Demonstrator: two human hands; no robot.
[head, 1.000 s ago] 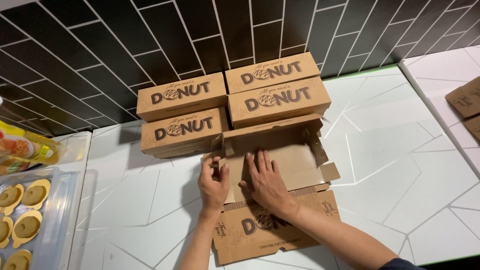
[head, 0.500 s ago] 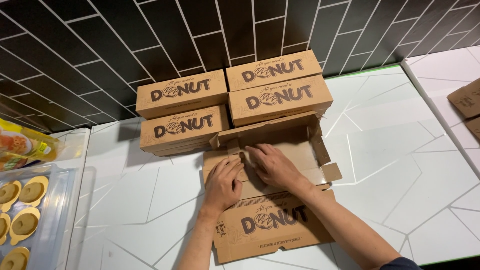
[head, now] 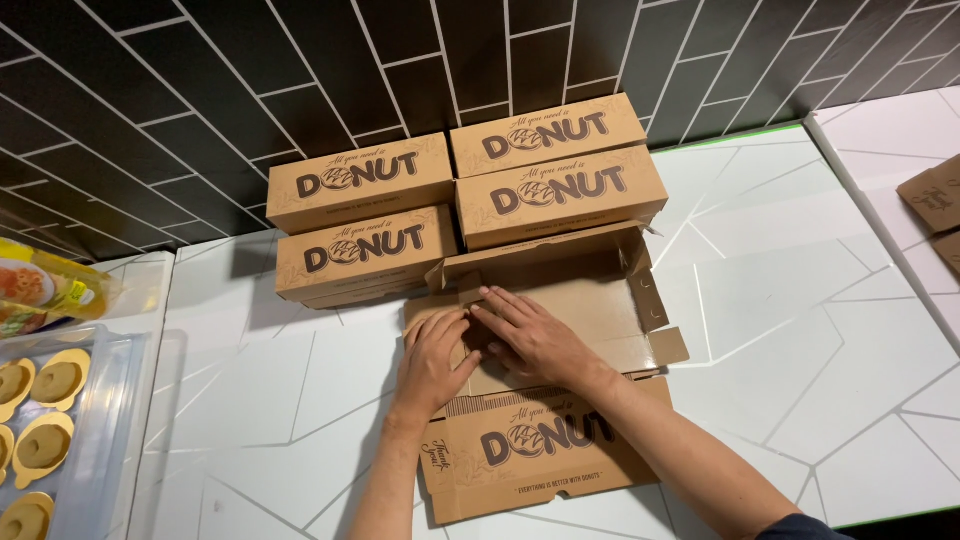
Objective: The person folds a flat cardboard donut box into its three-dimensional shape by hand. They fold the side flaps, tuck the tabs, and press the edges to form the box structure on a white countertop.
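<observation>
Hands moved up to left wall of open box (head: 590, 300) (lid flat on desk (head: 800, 300)): left hand (head: 432, 352) spread flat, right hand (head: 535, 335) pressing flap.

left hand (head: 432, 358) flat, fingers together; right hand (head: 535, 338) flat, overlapping it

Both hands moved up the open cardboard box (head: 560, 330) toward its back left corner. Left hand (head: 432, 362) slid from the near flap onto the box floor. Right hand (head: 535, 335) crossed leftward, fingertips reaching the left wall's folded flap (head: 462, 290). Back wall stood more upright.
</observation>
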